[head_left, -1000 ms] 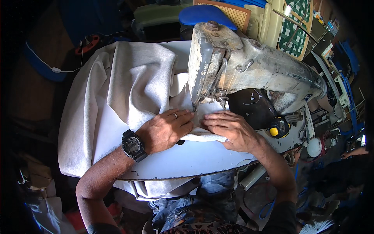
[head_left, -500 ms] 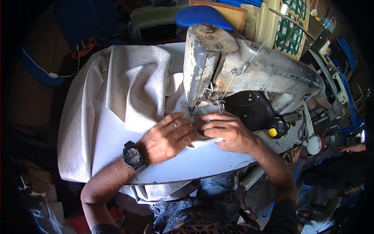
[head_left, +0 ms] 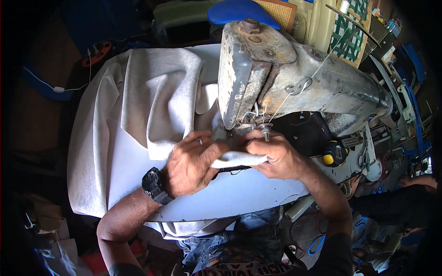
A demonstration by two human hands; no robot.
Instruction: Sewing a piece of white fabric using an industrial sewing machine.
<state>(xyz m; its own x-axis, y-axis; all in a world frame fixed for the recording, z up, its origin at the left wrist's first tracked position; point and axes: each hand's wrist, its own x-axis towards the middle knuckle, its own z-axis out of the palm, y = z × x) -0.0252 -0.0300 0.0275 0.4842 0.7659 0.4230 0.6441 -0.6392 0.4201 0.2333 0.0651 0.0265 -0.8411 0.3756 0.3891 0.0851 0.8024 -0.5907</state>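
Note:
A worn, paint-chipped sewing machine (head_left: pixel 294 73) stands over the table, its needle area right above my hands. Pale grey fabric (head_left: pixel 159 92) lies in large folds on the left and runs under the machine head. My left hand (head_left: pixel 193 163), with a black watch at its wrist, is closed on the fabric's near edge, just left of the needle. My right hand (head_left: pixel 276 156) pinches the same edge a little to the right, below the thread tension knob. Between the two hands the edge is lifted and turned, its pale face showing. The fingertips at the needle are partly hidden.
The white tabletop (head_left: pixel 239 188) has a chipped, curved front edge. Right of my hand lies a black and yellow tape measure (head_left: pixel 334 153), with scissors (head_left: pixel 360 158) beyond it. A blue cushion (head_left: pixel 244 13) is behind the machine. Another person's arm (head_left: pixel 419 179) shows at far right.
My left hand has turned and closed on the fabric edge, moving slightly toward me. The edge between my hands is now raised and more exposed. The view has shifted a little.

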